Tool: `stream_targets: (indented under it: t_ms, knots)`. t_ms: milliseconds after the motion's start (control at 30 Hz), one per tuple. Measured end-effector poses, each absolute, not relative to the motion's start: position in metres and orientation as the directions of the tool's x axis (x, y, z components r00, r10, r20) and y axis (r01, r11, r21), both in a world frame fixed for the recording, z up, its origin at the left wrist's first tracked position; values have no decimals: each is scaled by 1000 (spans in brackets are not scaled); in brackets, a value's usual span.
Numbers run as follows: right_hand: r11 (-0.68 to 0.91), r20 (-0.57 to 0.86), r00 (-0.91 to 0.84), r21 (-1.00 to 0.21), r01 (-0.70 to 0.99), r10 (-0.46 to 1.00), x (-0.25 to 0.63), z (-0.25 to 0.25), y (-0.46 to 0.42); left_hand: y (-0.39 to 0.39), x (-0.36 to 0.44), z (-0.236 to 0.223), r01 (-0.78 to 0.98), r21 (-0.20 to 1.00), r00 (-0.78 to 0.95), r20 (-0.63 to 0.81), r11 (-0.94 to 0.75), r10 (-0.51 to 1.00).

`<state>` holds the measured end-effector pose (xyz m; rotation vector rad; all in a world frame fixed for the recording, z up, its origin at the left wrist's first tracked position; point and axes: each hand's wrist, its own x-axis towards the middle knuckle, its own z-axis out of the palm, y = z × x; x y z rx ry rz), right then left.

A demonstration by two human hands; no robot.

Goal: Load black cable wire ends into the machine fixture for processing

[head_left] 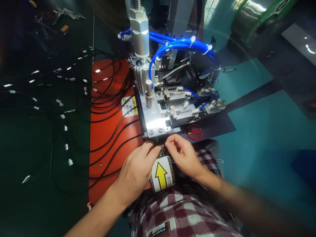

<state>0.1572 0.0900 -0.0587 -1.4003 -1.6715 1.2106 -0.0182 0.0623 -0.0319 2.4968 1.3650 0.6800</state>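
My left hand (138, 168) is closed at the front edge of a metal pneumatic press (154, 115), thumb and index pinched together. A short thin wire with a red strand (163, 148) sticks out at its fingertips. Just to the right, my right hand (184, 154) is closed too, its thumb and index meeting beside the wire. Whatever sits between those right fingertips is too small to tell. Below both hands is a white label (163, 174) with a yellow arrow, on a curved part of the machine.
Black cables (116, 138) with metal-capped ends cross the orange-red plate (106, 131) and the dark green table (29, 138). Red-handled scissors (195, 132) lie right of the press. Blue air hoses (182, 42) arch over it. A wire spool (256, 19) stands at the back right.
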Motion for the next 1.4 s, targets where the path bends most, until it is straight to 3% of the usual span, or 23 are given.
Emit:
stream_targets:
  t_ms: [467, 667, 867, 1133, 1200, 1300, 1400]
  knots:
    - [-20, -121, -222, -911, 411, 967, 157, -59, 90, 62, -19, -32, 740, 409, 460, 271, -533, 846]
    - [-199, -305, -252, -906, 373, 918, 162, -59, 97, 61, -20, -33, 760, 379, 454, 271, -528, 849]
    - [20, -107, -236, -876, 482, 966, 157, -42, 95, 62, -20, -32, 755, 396, 458, 250, -522, 853]
    - [95, -34, -235, -853, 514, 971, 149, -45, 95, 63, -20, -32, 762, 376, 457, 264, -527, 849]
    - [39, -81, -242, -892, 451, 967, 151, -48, 95, 63, -19, -31, 763, 378, 456, 261, -525, 851]
    - [-177, -232, -240, -957, 230, 943, 154, -51, 97, 63, -18, -30, 759, 384, 455, 264, -526, 850]
    - [-346, -358, -265, -934, 92, 895, 154, -51, 100, 63, -18, -30, 757, 382, 455, 273, -529, 848]
